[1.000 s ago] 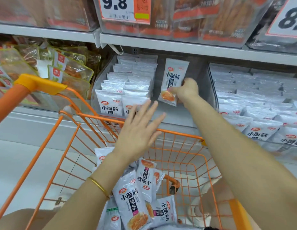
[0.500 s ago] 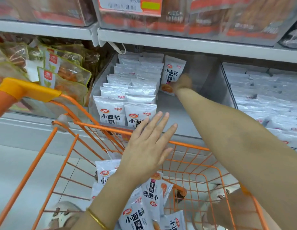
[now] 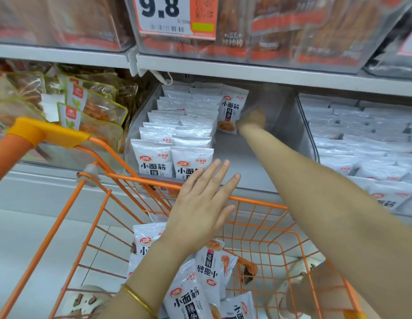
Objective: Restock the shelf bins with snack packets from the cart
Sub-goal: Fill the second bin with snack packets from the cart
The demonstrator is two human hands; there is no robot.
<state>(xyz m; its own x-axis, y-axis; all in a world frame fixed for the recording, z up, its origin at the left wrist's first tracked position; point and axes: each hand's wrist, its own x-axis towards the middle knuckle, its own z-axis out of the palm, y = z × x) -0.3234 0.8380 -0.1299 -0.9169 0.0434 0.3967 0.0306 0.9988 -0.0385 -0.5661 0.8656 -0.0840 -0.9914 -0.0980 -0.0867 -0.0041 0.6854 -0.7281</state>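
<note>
Supermarket shelving (image 3: 246, 73), pale floor (image 3: 27, 238), orange cart (image 3: 258, 202)

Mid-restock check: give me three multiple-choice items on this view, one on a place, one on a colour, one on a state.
1. Where is the packet that the right hand holds?
A) on the top shelf
B) in the middle bin, right of the packet rows
C) on the floor

2. What colour is the cart?
A) blue
B) green
C) orange

3. The left hand is:
A) open, holding nothing
B) gripping a packet
C) out of view

Answers: 1 B, it stands near the bin's back; 2 C, orange wire and rim; 3 A, fingers straight above the cart's rim.
</note>
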